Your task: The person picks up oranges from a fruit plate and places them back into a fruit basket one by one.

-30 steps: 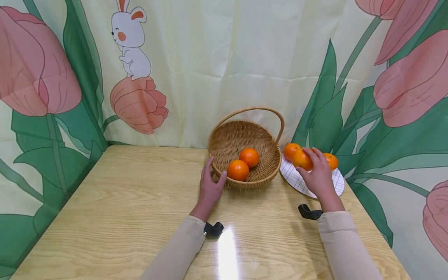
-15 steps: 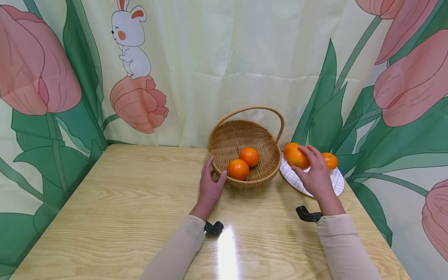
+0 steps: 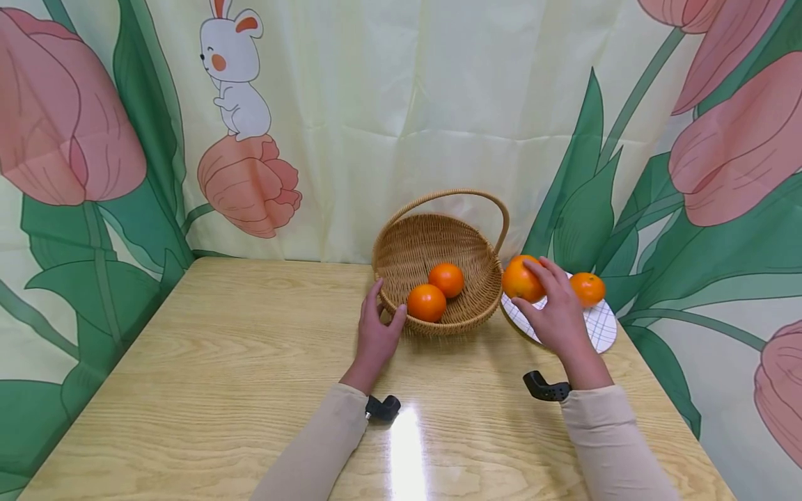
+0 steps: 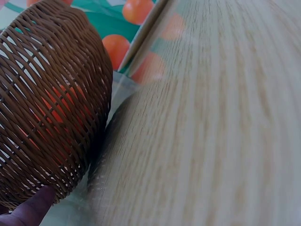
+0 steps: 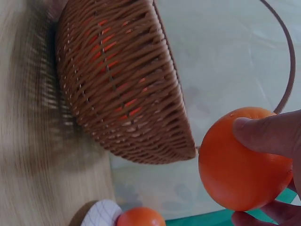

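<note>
A wicker basket (image 3: 438, 236) tips its mouth toward me, with two oranges (image 3: 427, 303) inside. At its front left rim, my left hand (image 3: 378, 339) grips with thumb and fingers; the left wrist view catches one digit (image 4: 35, 207) against the weave. My right hand (image 3: 557, 316) holds another orange (image 5: 242, 165) between thumb and fingers, raised just right of the basket. Below it sits a round white plate with a blue grid pattern (image 3: 601, 327). One orange (image 3: 587, 289) lies on the plate's right side; the held one covers the spot where another lay behind it.
The wooden table (image 3: 250, 376) carries everything, its far edge meeting a curtain (image 3: 351, 139) printed with tulips and a rabbit. The basket's tall arched handle (image 3: 460, 192) rises at the back. Black wrist cameras (image 3: 546, 387) stick out from both sleeves.
My right hand has moved left with its orange, from over the plate toward the basket's right rim. The left hand and the basket stay where they were.
</note>
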The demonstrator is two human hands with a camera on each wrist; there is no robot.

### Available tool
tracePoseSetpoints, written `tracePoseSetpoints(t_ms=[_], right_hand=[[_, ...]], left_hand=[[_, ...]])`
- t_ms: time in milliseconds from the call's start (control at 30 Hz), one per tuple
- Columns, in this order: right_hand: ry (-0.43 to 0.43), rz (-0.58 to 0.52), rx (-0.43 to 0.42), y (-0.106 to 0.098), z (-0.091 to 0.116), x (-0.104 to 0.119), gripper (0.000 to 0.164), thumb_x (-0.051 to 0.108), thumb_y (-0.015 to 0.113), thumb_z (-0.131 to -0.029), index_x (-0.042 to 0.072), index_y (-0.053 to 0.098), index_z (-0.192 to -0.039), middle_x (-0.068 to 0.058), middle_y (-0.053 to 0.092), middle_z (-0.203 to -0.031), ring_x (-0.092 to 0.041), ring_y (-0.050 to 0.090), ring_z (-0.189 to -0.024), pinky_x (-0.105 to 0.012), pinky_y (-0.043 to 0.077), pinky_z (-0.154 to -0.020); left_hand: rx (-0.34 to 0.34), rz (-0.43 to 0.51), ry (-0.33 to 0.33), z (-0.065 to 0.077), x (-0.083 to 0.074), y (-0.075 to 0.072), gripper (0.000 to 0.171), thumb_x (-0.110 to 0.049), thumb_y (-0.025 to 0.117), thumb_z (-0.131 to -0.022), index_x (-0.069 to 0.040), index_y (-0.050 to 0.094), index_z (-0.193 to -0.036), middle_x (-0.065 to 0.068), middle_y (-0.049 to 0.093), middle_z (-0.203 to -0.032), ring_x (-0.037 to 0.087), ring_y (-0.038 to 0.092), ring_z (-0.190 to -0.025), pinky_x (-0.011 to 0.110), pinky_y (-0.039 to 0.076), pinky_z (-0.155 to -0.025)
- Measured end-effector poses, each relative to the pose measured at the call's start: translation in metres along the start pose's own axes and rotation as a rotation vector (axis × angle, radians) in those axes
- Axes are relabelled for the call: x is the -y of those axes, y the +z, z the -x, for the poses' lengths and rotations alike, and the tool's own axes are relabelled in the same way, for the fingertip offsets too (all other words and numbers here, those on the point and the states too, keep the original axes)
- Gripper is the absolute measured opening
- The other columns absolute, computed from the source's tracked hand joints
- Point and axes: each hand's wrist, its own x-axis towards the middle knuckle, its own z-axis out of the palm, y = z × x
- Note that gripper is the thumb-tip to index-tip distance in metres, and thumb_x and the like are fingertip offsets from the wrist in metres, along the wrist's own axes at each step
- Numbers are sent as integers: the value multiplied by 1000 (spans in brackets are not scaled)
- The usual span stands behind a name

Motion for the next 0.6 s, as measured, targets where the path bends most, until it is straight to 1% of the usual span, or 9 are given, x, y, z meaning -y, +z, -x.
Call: tracePoseSetpoints(t_ms=[167, 400, 467, 600], right_hand=[[-25, -13, 4, 3, 0, 4, 66, 13, 76, -83, 13, 47, -142, -21, 34, -151, -50, 42, -128, -66, 41, -98], [-77, -27, -18, 7, -1, 9, 66, 11, 79, -80, 11, 50, -140, -22, 37, -149, -49, 43, -127, -66, 41, -99], [-85, -30, -19, 9, -1, 11, 67, 12, 79, -80, 11, 50, -140, -21, 37, -149, -48, 43, -128, -66, 41, -99], [-92, -40, -14, 10, -2, 15, 66, 12, 78, -80, 12, 49, -140, -20, 37, -149, -47, 42, -129, -67, 40, -98]], left_hand=[[-4, 0, 8, 0, 1, 0, 67, -37, 63, -92, -41, 27, -149, 4, 33, -152, 38, 47, -131, 48, 51, -97], [-1, -11, 16, -1, 0, -1, 69, -38, 62, -93, -28, 27, -152, 4, 32, -152, 39, 47, -131, 49, 49, -100], [0, -13, 15, 0, -1, -1, 69, -38, 62, -93, -29, 27, -151, 4, 33, -152, 39, 47, -130, 50, 49, -100], [2, -11, 18, 0, -3, -1, 67, -37, 62, -93, -36, 27, -150, 4, 32, -153, 39, 47, -130, 50, 49, -100]])
